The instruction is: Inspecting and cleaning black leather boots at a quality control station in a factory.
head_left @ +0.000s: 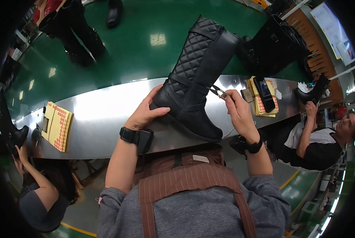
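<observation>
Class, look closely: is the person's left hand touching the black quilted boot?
Touching: the head view shows the left hand gripping the black quilted boot at its heel, with the thumb lying on its surface.

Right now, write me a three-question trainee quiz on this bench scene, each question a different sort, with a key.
1. Which hand grips the black quilted boot at its heel end?
2. True or false: the phone lies on a yellow stack.
3. The right hand holds: a) a brush; b) a small metal tool; c) a glove.

Key: 1. The left hand. 2. True. 3. b.
</observation>
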`<state>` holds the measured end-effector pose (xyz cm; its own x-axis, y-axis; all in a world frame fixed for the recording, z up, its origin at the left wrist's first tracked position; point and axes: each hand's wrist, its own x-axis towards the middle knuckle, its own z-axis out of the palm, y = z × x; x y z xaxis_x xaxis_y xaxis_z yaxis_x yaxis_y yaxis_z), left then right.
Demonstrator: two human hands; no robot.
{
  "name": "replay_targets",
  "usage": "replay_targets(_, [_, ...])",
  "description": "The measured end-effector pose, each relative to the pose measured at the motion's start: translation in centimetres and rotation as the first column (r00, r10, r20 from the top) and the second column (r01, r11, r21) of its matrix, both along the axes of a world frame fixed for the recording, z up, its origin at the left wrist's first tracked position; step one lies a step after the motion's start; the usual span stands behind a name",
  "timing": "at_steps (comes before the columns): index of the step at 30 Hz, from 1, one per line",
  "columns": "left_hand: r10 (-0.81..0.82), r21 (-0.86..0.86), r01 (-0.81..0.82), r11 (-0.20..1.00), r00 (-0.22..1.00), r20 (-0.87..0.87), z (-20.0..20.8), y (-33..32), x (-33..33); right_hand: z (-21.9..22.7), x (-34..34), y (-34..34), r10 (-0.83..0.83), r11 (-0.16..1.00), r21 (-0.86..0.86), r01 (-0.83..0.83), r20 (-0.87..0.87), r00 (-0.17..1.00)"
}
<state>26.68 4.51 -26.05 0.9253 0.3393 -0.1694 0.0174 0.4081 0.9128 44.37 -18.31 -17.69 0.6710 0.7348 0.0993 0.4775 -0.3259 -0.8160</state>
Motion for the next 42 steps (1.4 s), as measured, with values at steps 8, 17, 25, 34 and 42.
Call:
replay_targets(8, [-0.002, 0.0, 0.002, 1.0, 0.999, 0.032, -0.5, 0.3, 0.0, -0.4, -0.3, 2.9, 0.013, 0.997, -0.073, 0.019, 0.411, 0.911])
replay_targets(17, [0.014, 0.037, -0.014, 0.999, 1.0, 0.006, -0.5, 0.3, 0.0, -1.0, 0.4, 3.4, 0.057, 0.998, -0.052, -0.035, 0.53, 0.846])
replay_targets(25, [-0.003, -0.019, 0.003, 1.0, 1.0, 0.015, 0.0, 0.2, 0.2, -1.2, 0.8, 3.4, 0.064, 0.998, -0.028, -0.059, 0.577, 0.814])
replay_targets(34, [-0.026, -0.041, 0.026, 0.999, 1.0, 0.002, 0.6, 0.4, 0.0, 0.9, 1.6, 3.2, -0.023, 0.999, -0.036, 0.04, 0.392, 0.92])
replay_targets(42, [-0.016, -0.01, 0.016, 1.0, 1.0, 0.006, 0.5, 0.4, 0.0, 1.0, 1.4, 4.8, 0.083, 0.996, -0.075, -0.051, 0.532, 0.843])
